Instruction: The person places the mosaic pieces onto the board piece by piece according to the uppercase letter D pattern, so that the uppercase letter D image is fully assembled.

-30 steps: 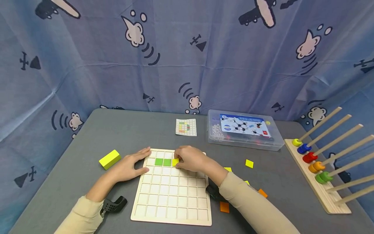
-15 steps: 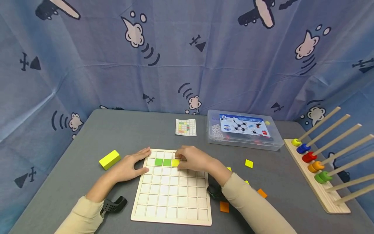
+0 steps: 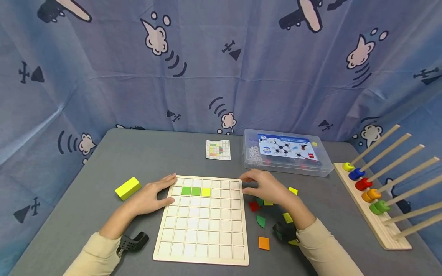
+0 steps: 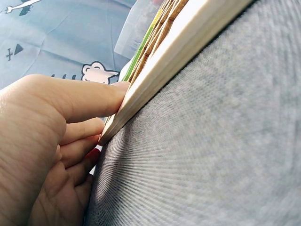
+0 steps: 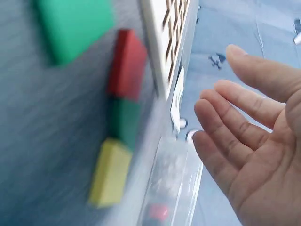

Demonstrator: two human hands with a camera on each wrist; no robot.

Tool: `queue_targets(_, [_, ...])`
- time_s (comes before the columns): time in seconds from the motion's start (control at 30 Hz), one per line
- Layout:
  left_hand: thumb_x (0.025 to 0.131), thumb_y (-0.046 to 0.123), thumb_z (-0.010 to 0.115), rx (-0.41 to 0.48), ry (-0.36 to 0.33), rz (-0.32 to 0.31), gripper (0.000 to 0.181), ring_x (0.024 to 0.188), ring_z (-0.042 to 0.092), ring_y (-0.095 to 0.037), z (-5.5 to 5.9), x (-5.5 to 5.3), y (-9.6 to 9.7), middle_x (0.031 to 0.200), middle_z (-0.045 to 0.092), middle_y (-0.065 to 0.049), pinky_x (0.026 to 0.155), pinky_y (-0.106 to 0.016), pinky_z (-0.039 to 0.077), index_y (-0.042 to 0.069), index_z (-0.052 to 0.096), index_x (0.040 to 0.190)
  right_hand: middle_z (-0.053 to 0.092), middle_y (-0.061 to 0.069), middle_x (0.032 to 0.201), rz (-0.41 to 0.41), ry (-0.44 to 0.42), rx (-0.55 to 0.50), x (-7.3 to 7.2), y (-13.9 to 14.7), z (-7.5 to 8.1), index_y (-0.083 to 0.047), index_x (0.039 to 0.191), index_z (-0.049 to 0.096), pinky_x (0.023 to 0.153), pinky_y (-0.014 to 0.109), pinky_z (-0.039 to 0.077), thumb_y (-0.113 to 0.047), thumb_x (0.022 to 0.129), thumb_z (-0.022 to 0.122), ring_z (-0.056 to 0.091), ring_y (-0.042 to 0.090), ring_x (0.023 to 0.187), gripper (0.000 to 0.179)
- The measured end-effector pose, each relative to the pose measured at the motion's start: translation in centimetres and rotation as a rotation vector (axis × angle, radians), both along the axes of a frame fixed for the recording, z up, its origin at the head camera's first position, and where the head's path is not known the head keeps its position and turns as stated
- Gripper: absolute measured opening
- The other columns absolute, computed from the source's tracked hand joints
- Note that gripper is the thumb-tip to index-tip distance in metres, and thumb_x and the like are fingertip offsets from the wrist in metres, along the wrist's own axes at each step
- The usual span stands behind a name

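A wooden grid board (image 3: 203, 222) lies on the grey table, with two green square tiles (image 3: 195, 191) and a yellow square tile (image 3: 206, 192) side by side in its second row. My left hand (image 3: 150, 198) rests against the board's left edge, thumb and fingers spread; in the left wrist view the thumb (image 4: 94, 100) touches the rim. At the board's upper right corner hovers my right hand (image 3: 266, 188), holding nothing. Beneath it lie a red piece (image 3: 254, 206), a green quarter-round piece (image 3: 261, 221) and a yellow piece (image 5: 110, 174). The right wrist view shows that hand's fingers loosely extended.
More tiles lie right of the board, including an orange square (image 3: 264, 243) and a yellow one (image 3: 287, 218). Behind are a printed pattern card (image 3: 218, 150) and a clear plastic box (image 3: 286, 165). A peg rack (image 3: 376, 214) stands right; a yellow block (image 3: 127, 188) sits left.
My right hand has let go of the yellow tile, now flat in its cell, and moved right past the board's edge, uncovering loose pieces. The left hand keeps its place.
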State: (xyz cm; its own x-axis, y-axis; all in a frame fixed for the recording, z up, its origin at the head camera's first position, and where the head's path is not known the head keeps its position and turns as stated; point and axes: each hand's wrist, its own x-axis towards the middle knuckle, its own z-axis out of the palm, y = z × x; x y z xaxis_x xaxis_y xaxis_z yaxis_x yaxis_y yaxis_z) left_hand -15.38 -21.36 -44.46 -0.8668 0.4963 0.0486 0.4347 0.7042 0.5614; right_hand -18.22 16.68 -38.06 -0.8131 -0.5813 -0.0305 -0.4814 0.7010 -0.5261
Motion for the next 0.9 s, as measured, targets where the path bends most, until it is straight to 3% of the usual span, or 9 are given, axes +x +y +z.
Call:
queue_targets(0.23, [0.089, 0.034, 0.064, -0.01, -0.008, 0.011, 0.067, 0.14, 0.032, -0.033, 0.0, 0.0, 0.0, 0.154, 0.032, -0.01, 0.106, -0.053, 0.035, 0.007, 0.039, 0.145, 0.065, 0.008, 0.11, -0.063, -0.021, 0.029, 1.2, 3.0, -1.3, -0.004, 0.116, 0.065, 0.087, 0.045, 0.051, -0.013, 0.083, 0.073, 0.062, 0.027, 0.102, 0.035])
queue_targets(0.57, [0.089, 0.033, 0.065, -0.017, 0.001, 0.007, 0.067, 0.139, 0.033, -0.033, 0.2, 0.0, 0.1, 0.153, 0.033, -0.011, 0.106, -0.053, 0.036, 0.006, 0.04, 0.145, 0.062, 0.002, 0.102, 0.007, -0.009, 0.066, 1.9, 3.9, -2.5, -0.008, 0.109, 0.069, 0.078, 0.032, 0.051, -0.009, 0.078, 0.076, 0.057, 0.016, 0.09, 0.031])
queue_targets(0.9, [0.089, 0.033, 0.064, -0.006, 0.029, -0.007, 0.066, 0.138, 0.035, -0.034, -0.1, 0.2, 0.0, 0.152, 0.034, -0.013, 0.105, -0.052, 0.037, 0.004, 0.041, 0.144, 0.063, -0.002, 0.095, 0.036, 0.062, 0.071, 1.8, 4.2, -2.9, -0.01, 0.101, 0.071, 0.075, 0.03, 0.051, -0.01, 0.081, 0.074, 0.06, 0.016, 0.087, 0.021])
